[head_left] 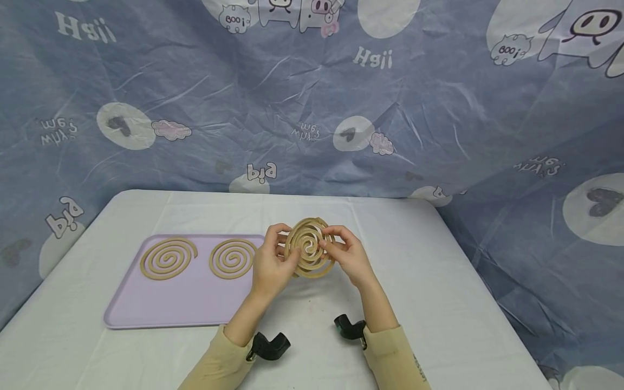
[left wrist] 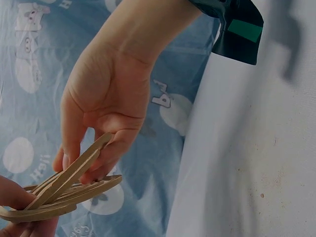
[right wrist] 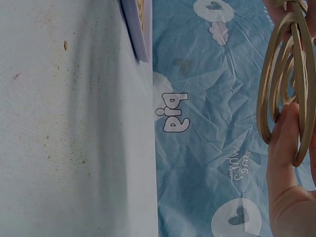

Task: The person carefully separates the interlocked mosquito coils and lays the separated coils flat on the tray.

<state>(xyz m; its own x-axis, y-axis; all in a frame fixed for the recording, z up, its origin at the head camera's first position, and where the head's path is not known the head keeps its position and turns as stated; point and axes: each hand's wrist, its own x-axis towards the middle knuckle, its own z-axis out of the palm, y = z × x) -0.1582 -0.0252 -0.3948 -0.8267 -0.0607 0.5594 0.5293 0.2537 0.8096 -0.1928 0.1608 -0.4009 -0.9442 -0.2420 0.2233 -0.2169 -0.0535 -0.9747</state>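
Note:
In the head view, both hands hold tan mosquito coils (head_left: pixel 307 246), raised above the white table. The left hand (head_left: pixel 270 265) grips their left side, thumb across the near face. From the right, the right hand (head_left: pixel 350 257) pinches near the spiral's middle with thumb and fingers. Seen edge-on in the left wrist view, the coils (left wrist: pixel 69 185) have strands spread apart, one slanting up out of the rest. The right wrist view shows gaps between the rings, with right-hand fingers (right wrist: pixel 286 128) against them. How many coils are held I cannot tell.
A light purple tray (head_left: pixel 166 309) lies on the table to the left, partly behind the left forearm. On it rest two flat coils, a left one (head_left: pixel 168 259) and a right one (head_left: pixel 233 259). Small crumbs dot the white tablecloth (left wrist: pixel 276 163). A blue printed curtain (head_left: pixel 292 97) hangs behind.

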